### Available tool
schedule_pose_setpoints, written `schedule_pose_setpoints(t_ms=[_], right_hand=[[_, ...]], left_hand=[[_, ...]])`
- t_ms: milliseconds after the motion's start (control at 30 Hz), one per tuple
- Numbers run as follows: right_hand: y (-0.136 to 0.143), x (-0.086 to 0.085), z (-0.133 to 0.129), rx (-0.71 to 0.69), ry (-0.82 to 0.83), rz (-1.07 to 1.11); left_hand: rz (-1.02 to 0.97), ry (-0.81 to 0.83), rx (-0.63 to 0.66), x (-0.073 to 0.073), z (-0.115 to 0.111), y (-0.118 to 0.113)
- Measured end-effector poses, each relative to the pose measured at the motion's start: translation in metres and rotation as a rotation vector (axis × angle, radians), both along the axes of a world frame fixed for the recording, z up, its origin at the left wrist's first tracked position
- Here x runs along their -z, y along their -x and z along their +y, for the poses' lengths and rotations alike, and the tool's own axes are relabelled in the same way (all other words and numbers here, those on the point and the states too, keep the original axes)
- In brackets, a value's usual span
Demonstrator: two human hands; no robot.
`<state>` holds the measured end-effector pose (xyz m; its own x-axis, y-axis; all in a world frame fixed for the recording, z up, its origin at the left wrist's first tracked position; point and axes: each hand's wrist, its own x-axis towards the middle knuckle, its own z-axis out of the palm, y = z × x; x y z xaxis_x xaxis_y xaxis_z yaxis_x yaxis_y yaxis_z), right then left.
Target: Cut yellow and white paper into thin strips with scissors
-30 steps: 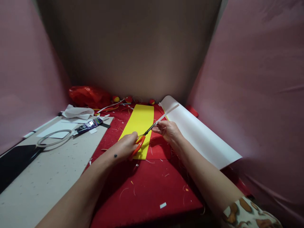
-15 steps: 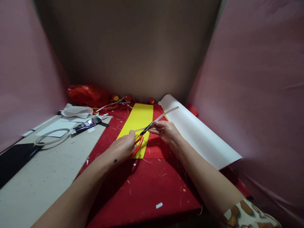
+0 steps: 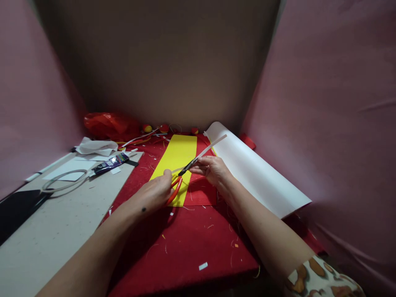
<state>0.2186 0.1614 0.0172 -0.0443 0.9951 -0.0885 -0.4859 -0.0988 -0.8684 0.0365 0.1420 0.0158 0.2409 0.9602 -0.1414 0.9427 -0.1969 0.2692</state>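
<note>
My left hand [image 3: 156, 190] is closed round the orange and yellow handles of a pair of scissors [image 3: 176, 187]. The dark blades point up and to the right, towards the fingers of my right hand [image 3: 213, 169]. Between thumb and fingertips, my right hand pinches a narrow white paper strip [image 3: 213, 145], whose free end sticks out to the upper right. A further length of pale strip runs behind the blades towards my left hand. Under both hands lie a yellow corrugated sheet [image 3: 177, 152] and a red corrugated sheet [image 3: 200, 192].
A white paper roll [image 3: 256, 173] lies on the right of the red cloth [image 3: 185, 251], among scattered scraps. To the left, a grey board [image 3: 74, 222] bears a dark packet [image 3: 109, 163], a hoop [image 3: 46, 189] and white papers. A red plastic bag [image 3: 111, 125] sits at the back.
The whole scene has shifted slightly left in view. The strip's free end now points up more steeply and looks straighter. Both hands keep their hold.
</note>
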Motion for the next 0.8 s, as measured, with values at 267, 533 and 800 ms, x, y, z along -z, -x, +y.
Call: schedule_pose_setpoints(t_ms=[267,533,800], right_hand=[[0.0007,-0.002,-0.0022,-0.047,-0.034,-0.019],[0.0017,-0.002,-0.0032,-0.031,-0.031,-0.005],[0.0027,-0.0033,-0.004,-0.008,-0.014,0.019]], left_hand=[[0.079,-0.045,0.086,-0.009,-0.0082,-0.0018],[0.079,-0.07,0.055,-0.0029,-0.004,-0.0018],[0.043,-0.064,0.024,-0.0027,-0.0034,-0.0039]])
